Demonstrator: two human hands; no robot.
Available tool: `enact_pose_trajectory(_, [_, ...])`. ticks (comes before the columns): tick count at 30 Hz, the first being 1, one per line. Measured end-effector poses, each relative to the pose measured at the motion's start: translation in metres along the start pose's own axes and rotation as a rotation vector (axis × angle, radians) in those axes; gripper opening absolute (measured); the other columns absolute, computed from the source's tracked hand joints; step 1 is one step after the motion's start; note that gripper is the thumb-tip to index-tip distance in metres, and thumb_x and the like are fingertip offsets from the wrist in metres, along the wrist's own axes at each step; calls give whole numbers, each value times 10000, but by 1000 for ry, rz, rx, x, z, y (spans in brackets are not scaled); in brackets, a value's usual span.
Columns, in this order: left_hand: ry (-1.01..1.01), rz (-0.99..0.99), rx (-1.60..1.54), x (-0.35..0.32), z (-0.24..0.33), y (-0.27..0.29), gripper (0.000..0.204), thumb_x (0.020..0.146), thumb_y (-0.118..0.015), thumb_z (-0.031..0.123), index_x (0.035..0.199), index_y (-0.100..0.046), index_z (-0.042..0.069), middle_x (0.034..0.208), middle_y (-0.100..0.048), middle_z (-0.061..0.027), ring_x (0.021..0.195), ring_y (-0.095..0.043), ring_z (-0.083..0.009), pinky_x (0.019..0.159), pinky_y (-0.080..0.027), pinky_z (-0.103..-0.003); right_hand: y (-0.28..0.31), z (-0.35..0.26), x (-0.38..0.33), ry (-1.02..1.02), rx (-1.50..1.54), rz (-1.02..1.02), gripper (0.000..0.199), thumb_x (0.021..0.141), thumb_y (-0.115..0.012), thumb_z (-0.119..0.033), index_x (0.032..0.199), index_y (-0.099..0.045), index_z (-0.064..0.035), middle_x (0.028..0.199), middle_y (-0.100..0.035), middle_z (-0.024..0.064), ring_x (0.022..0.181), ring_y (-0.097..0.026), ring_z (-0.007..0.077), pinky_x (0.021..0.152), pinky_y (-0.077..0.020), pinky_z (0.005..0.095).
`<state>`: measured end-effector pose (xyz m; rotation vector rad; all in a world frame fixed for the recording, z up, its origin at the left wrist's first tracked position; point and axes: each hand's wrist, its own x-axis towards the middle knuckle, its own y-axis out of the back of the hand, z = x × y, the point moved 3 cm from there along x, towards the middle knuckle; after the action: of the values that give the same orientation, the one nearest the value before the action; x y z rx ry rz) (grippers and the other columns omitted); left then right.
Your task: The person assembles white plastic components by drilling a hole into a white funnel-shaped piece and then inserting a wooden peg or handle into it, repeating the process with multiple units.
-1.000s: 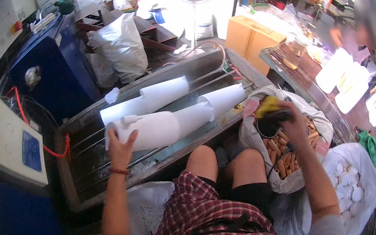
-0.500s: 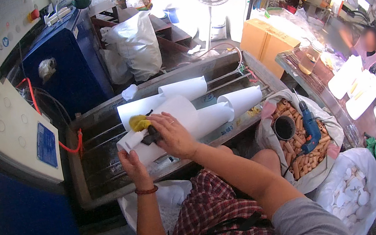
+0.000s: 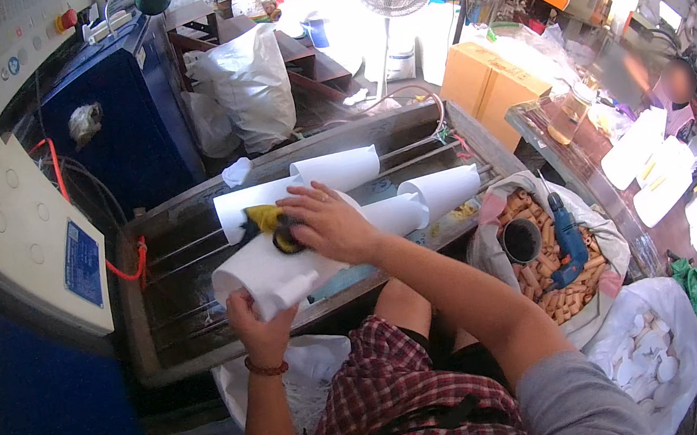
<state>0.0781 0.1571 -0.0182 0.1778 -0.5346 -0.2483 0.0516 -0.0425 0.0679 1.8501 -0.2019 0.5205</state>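
My left hand [image 3: 261, 324] grips the near end of a large white cylinder [image 3: 260, 268], beside a narrow white tube-like stub [image 3: 292, 293] on it. The cylinder lies tilted on the rails of a long, shallow trough. My right hand [image 3: 333, 225] presses a yellow-and-black, cloth-like thing [image 3: 267, 221] against the cylinder's upper side, its fingers curled over it. What exactly that thing is, I cannot make out. Beyond and to the right lie more white cylinders [image 3: 335, 169], [image 3: 446, 189], some end to end.
The trough's wooden rim [image 3: 206, 359] surrounds the rails. At right stands a sack of tan plugs [image 3: 558, 297] holding a blue drill [image 3: 570, 244] and a dark cup [image 3: 521, 240]. A bag of white discs [image 3: 649, 360] is nearer. Blue machine cabinets [image 3: 35, 394] stand left; a blurred person is far right.
The cylinder under my hands has turned, bringing its stub nearer me and to the right. My right hand has shifted right and up slightly with the yellow-and-black thing.
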Motion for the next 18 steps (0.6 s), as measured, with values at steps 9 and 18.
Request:
enact_pose_trajectory(9, [-425, 49, 289, -8, 25, 10, 537, 641, -807, 359, 932, -476, 52, 979, -549, -144, 904, -548, -304, 746, -446, -431, 6, -17, 37, -3, 261, -251, 359, 929, -421, -295, 950, -621, 2, 1049, -602, 192, 957, -578, 335, 876, -442, 423])
enact_pose_trajectory(18, [291, 287, -393, 6, 38, -7, 411, 844, -680, 248, 1111, -468, 19, 1100, -546, -112, 1000, -531, -189, 869, -440, -355, 20, -36, -24, 149, 169, 305, 436, 725, -657, -145, 1143, -546, -85, 1204, -508, 119, 1199, -449, 304, 1062, -282, 517])
